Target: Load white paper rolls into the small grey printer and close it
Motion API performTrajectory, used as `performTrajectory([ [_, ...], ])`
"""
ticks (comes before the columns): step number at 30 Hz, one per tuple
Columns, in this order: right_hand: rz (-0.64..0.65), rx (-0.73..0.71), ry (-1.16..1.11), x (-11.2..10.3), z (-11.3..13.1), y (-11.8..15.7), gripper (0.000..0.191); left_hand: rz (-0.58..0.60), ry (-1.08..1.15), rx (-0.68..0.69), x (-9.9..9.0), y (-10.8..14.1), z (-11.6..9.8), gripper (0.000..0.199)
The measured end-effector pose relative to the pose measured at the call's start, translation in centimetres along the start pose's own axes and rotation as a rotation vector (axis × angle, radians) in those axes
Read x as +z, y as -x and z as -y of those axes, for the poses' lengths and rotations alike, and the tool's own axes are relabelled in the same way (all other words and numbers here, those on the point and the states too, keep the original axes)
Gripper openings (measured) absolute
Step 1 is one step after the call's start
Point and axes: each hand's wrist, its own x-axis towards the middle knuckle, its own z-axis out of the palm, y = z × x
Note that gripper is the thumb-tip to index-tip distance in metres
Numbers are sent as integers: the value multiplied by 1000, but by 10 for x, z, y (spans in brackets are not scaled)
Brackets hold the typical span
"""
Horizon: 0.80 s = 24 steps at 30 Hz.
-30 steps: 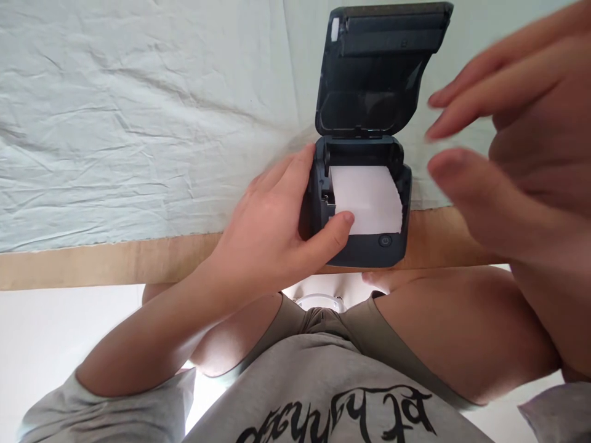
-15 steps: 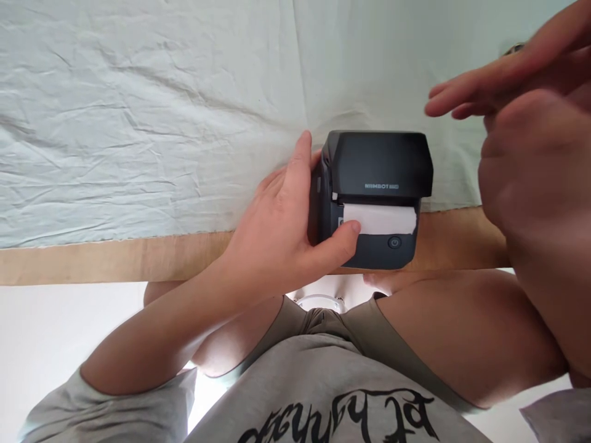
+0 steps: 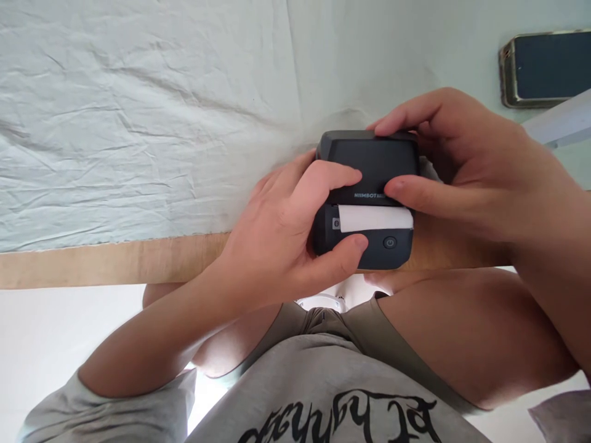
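A small black label printer (image 3: 355, 154) marked NIIMBOT stands at the table's front edge. From its front slot hangs a strip of white label paper (image 3: 376, 218), above a round power button (image 3: 389, 242). My left hand (image 3: 281, 227) is closed round the printer's left side, its index finger on the lid and its thumb on the lower front. On the other side, my right hand (image 3: 466, 154) grips the lid, with the thumb by the brand lettering and the fingers over the back edge. The tips of those fingers are partly hidden.
A phone (image 3: 549, 67) in a case lies at the back right. Beside it, a white object (image 3: 561, 120) is partly hidden by my right forearm. Pale wrinkled cloth (image 3: 152, 123) covers the table, leaving a bare wooden edge (image 3: 92, 261) in front of my lap.
My right hand has come in from the right onto the printer, uncovering the phone. My left index finger has moved onto the lid. The lid's front now sits lower, nearer the body.
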Motion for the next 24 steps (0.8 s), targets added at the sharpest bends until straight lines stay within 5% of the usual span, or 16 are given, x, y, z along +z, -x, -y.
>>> performTrajectory([
  [8,19,-7,45,4,8,-3,45,-44,-1,-7,5,-1,0,38],
  [13,-45,15,26,4,6,8,52,35,-73,-14,2,9,7,73],
  [17,-81,57,38,3,1,17,40,11,-131,13,4,21,11,93],
  [24,-60,-78,132,6,-9,16,61,18,-210,40,9,28,8,118],
])
